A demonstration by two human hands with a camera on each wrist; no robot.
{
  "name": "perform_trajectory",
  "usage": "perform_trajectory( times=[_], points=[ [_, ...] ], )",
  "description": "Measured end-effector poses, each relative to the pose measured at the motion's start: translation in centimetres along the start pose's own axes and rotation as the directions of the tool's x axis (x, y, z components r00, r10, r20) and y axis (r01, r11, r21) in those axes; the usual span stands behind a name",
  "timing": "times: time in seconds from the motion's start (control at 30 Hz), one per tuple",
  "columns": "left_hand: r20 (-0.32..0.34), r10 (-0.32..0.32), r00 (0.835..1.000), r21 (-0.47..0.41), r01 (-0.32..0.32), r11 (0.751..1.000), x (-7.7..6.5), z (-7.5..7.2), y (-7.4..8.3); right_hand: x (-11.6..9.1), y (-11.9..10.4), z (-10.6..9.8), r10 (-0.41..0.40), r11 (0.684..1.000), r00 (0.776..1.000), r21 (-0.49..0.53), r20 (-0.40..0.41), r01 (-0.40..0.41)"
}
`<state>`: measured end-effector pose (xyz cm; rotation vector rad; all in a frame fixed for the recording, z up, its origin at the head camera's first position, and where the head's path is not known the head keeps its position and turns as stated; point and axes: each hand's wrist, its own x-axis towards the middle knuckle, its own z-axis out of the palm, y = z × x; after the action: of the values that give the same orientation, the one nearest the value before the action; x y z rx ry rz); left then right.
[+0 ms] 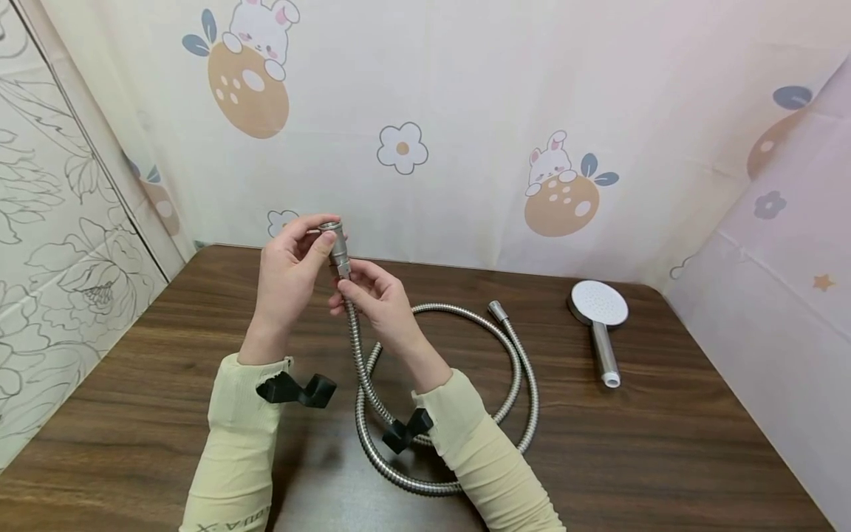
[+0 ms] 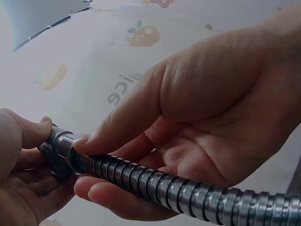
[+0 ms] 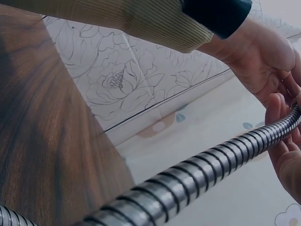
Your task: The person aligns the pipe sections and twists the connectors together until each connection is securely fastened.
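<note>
My left hand [image 1: 282, 277] pinches a brushed-metal fitting [image 1: 339, 247] between thumb and fingers, its open end tilted up. Just below it, the thumb and fingers of my right hand [image 1: 382, 303] grip the neck of a ribbed metal shower hose [image 1: 357, 332]. Seen from the left wrist, the right thumb presses where the fitting [image 2: 63, 146] meets the hose [image 2: 155, 183]. From the held end, the hose drops to the table and lies there in a loop. Its other end, a smooth metal cone [image 1: 497, 310], rests behind the loop. Across the right wrist view, the hose [image 3: 188, 179] runs up to both hands.
A shower head [image 1: 600, 332] with a white round face and metal handle lies on the right side of the brown wooden table [image 1: 678, 443]. Patterned curtains [image 1: 465, 89] hang behind the table, with patterned sheeting on both sides. Black camera mounts sit at both wrists.
</note>
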<state>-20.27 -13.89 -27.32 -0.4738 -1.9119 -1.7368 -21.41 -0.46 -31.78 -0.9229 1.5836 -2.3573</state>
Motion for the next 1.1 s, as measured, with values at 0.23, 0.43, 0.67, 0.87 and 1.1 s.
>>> perform_trajectory(
  times=[0.23, 0.43, 0.67, 0.87, 1.1],
  points=[
    [-0.021, -0.022, 1.000, 0.016, 0.023, 1.000, 0.0, -0.3, 0.1, 0.0, 0.0, 0.1, 0.067, 0.996, 0.998, -0.061, -0.010, -0.067],
    [-0.034, -0.039, 0.999, 0.016, 0.040, 0.999, 0.1, -0.5, -0.1, -0.5, 0.1, -0.1, 0.116, 0.986, 0.993, -0.117, -0.026, -0.118],
    [-0.038, -0.042, 0.998, 0.024, 0.043, 0.999, 0.2, -0.7, -0.1, -1.3, 0.4, -0.7, 0.150, 0.962, 0.988, -0.226, -0.025, -0.152],
    [-0.052, -0.054, 0.997, 0.027, 0.055, 0.998, 0.3, -1.1, -0.3, -2.1, 0.9, -1.1, 0.196, 0.926, 0.981, -0.329, 0.003, -0.184],
    [-0.067, -0.049, 0.997, 0.028, 0.051, 0.998, 0.4, -1.5, -0.7, -2.7, 1.5, -1.2, 0.229, 0.903, 0.973, -0.378, 0.020, -0.205]
  ],
)
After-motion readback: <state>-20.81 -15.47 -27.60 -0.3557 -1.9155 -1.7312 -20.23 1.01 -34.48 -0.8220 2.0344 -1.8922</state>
